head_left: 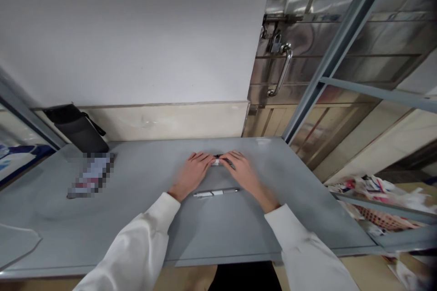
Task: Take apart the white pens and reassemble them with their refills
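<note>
My left hand (195,171) and my right hand (243,173) meet fingertip to fingertip over the middle of the grey table. Between them they grip a small white and black object (216,162), mostly covered by the fingers, so its kind is hidden. Both hands are closed, thumbs and fingertips pressed on its two ends. Nearer to me, a white and silver pen (217,193) lies crosswise on the table, touched by neither hand.
A dark bottle with a strap (80,128) leans at the back left, beside a blurred-out flat item (91,176). A thin white cable (20,227) lies at the front left of the grey table (136,236). Grey metal posts (336,57) rise at the right corner.
</note>
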Tool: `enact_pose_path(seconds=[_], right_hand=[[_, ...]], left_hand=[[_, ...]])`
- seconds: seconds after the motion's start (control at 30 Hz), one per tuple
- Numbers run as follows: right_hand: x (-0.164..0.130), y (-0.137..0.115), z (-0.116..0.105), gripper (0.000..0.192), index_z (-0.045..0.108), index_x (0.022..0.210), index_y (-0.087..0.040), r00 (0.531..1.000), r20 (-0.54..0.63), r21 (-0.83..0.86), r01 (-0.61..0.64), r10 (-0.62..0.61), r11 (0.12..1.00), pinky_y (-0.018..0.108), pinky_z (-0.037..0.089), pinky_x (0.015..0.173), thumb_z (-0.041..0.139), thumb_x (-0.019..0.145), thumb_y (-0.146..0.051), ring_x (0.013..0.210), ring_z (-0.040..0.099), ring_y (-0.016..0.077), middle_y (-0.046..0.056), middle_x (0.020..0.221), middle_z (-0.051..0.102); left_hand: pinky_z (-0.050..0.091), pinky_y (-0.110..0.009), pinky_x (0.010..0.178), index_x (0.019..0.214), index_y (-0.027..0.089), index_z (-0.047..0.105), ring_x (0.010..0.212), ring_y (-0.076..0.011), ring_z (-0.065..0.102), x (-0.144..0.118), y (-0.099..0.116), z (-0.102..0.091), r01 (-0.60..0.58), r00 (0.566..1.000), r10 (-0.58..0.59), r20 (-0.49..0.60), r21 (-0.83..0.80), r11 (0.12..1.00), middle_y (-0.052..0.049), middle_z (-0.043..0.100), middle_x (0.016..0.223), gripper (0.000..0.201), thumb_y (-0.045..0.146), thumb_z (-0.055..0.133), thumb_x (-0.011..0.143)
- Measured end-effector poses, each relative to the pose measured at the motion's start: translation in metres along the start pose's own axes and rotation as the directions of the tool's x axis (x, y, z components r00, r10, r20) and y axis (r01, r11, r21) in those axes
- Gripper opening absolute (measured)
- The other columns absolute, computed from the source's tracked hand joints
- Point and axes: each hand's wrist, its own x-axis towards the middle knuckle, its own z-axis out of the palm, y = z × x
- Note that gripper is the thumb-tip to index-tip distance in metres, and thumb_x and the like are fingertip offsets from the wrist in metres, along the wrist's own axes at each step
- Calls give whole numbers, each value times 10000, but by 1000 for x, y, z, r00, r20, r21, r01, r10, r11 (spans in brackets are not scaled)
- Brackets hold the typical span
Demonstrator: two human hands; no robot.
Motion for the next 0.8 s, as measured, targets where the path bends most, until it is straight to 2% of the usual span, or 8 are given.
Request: enact_pose_path(seconds=[0.13, 0.2, 0.33, 0.53, 0.7, 0.8], right_hand=[[0, 2, 0, 90, 610, 996, -237, 1000, 6, 36, 8, -8, 999, 374, 438, 889, 557, 958, -300, 985, 602, 230, 45, 1001, 677], [-1, 3, 2, 120, 600, 1029, -239, 1000, 2, 66, -19, 19, 998, 369, 447, 890, 599, 934, -312, 1004, 598, 231, 49, 1031, 671], [-2, 6, 6, 128, 615, 1030, -250, 996, 16, 134, -95, 93, 986, 359, 461, 881, 543, 962, -331, 977, 617, 216, 39, 1013, 686], [-1, 3, 5, 117, 624, 1021, -241, 993, -32, 263, -102, 115, 959, 324, 478, 892, 593, 922, -296, 973, 635, 190, 36, 1021, 684], [-1, 1, 2, 131, 664, 943, -238, 988, -18, 319, -140, 154, 937, 316, 496, 844, 567, 922, -323, 888, 663, 183, 20, 922, 710], [0, 1, 2, 128, 668, 966, -235, 987, -54, 361, -123, 152, 924, 321, 496, 878, 627, 867, -305, 937, 658, 187, 31, 976, 707]], left_hand=[[376, -362, 930, 1105, 227, 625, 1009, -195, 603, 0, 0, 0, 6, 1000, -6, 2, -19, 1000, -30, 702, 1094, 328, 297, 309, 1050], [377, -358, 928, 1109, 231, 623, 1022, -196, 598, 0, 0, 0, 14, 1000, -14, 7, -26, 1000, -31, 701, 1095, 324, 288, 310, 1049], [369, -367, 946, 1124, 238, 617, 1020, -205, 594, 0, -2, 0, 25, 1000, -25, 2, -28, 999, -31, 701, 1093, 314, 298, 320, 1046], [385, -357, 902, 1116, 224, 619, 975, -204, 598, -1, -2, -1, 14, 1000, -14, 5, -38, 999, -43, 702, 1053, 335, 290, 297, 1048], [381, -350, 890, 1084, 223, 618, 957, -198, 606, 0, 0, -2, 19, 1000, -18, 15, -62, 998, -36, 703, 1022, 323, 270, 301, 1047], [383, -346, 891, 1073, 220, 616, 944, -193, 608, -1, 0, -2, 32, 999, -30, 18, -76, 997, -32, 702, 991, 307, 255, 313, 1044]])
